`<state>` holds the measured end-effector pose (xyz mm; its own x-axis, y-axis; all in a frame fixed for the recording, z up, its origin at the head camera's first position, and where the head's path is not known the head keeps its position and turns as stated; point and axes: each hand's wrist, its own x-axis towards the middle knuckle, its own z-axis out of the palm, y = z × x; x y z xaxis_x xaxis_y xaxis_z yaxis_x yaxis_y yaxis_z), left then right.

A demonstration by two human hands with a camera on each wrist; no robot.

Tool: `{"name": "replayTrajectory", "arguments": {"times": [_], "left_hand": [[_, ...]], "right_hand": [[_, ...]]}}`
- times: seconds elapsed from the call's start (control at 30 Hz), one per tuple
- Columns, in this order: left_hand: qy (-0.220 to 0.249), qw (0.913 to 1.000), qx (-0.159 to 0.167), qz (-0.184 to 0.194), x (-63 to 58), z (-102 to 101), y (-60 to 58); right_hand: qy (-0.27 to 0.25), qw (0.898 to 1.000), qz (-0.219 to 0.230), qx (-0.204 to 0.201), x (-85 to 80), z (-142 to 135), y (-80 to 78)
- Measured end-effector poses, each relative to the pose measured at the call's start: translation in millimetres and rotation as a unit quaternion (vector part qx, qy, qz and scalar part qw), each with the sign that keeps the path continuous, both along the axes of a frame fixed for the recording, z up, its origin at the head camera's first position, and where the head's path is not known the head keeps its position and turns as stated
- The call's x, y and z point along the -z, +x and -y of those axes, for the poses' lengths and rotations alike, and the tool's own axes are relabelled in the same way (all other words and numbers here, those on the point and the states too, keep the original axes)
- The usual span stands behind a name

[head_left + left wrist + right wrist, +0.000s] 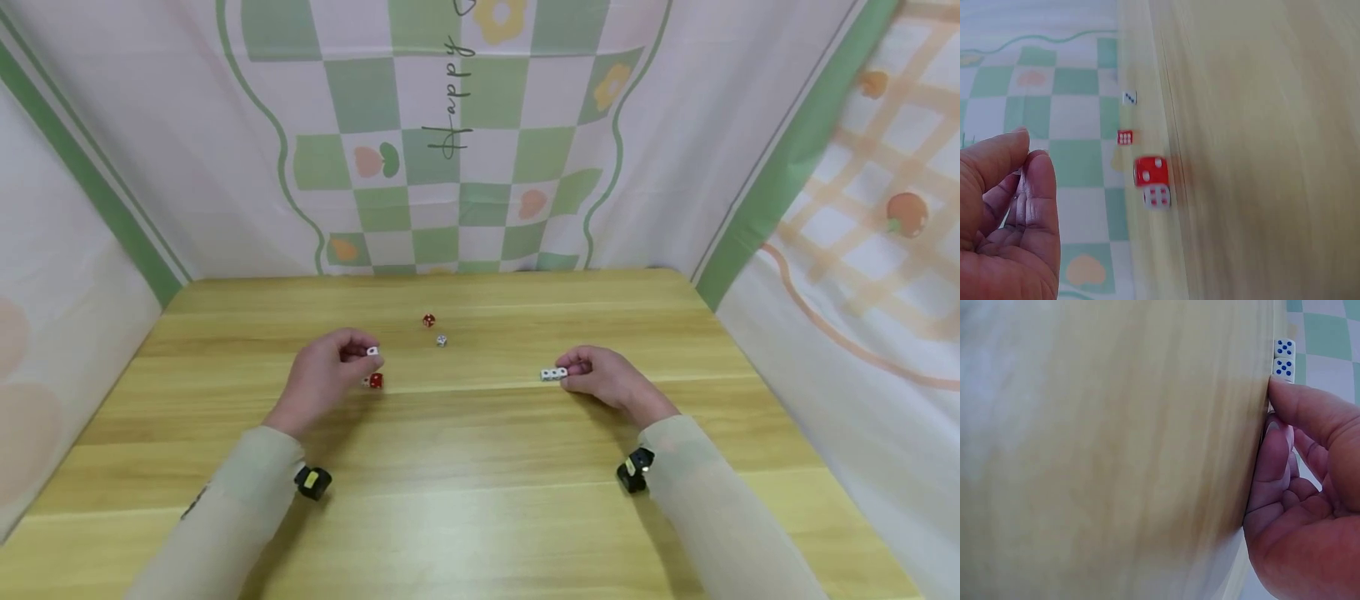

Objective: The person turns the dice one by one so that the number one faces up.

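Note:
My left hand (326, 371) pinches a white die (372, 352) between thumb and fingertips, raised above the table. Below it on the wood, a red die (377, 381) stands against a white die with red pips (1157, 197). On the right, three white dice (548, 375) form a short row on the table. The thumb and fingers of my right hand (607, 377) grip the row's right-end die. In the right wrist view that end die is hidden by the fingers, while two dice with blue pips (1284, 367) show past the thumb.
Farther back on the wooden table (465, 517) lie a small red die (429, 320) and a white die (442, 341), slightly apart. A checked green and white cloth (435, 208) hangs behind the table's back edge, with more cloth at both sides.

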<state>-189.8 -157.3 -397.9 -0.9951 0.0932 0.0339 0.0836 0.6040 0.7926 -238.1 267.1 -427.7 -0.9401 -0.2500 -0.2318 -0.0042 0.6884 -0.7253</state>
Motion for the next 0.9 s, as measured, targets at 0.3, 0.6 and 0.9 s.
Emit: {"name": "replayTrajectory", "arguments": {"times": [0.3, 0.6, 0.9], "left_hand": [[-0.028, 0.9996, -0.007, -0.009, 9.0, 24, 0.1], [-0.062, 0.9980, -0.007, -0.003, 15.8, 32, -2.5], [-0.080, 0.9959, -0.004, 0.044, 24.4, 35, -5.8]], "right_hand": [[-0.001, 1.000, -0.004, -0.002, 0.4, 0, 0.0], [0.004, 1.000, -0.005, -0.002, 0.2, 0, -1.1], [-0.004, 1.000, 0.002, 0.001, 1.4, 0, -1.7]]}}
